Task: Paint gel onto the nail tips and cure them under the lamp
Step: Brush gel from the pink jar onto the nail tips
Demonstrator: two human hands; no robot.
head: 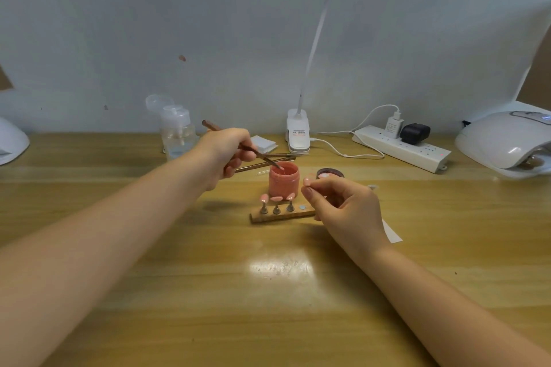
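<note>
Partly hidden, the curing lamp (507,140) is cut off at the frame's right edge, on the table (179,292). Your left hand (229,155) curls around a brush (243,147), its tip dipped in the open pink gel jar (283,180). Your right hand (346,207) pinches a pink nail tip (306,181) just beside the jar; its stand is hidden by your fingers. Three more tips sit on a wooden holder (280,214) in front of the jar.
</note>
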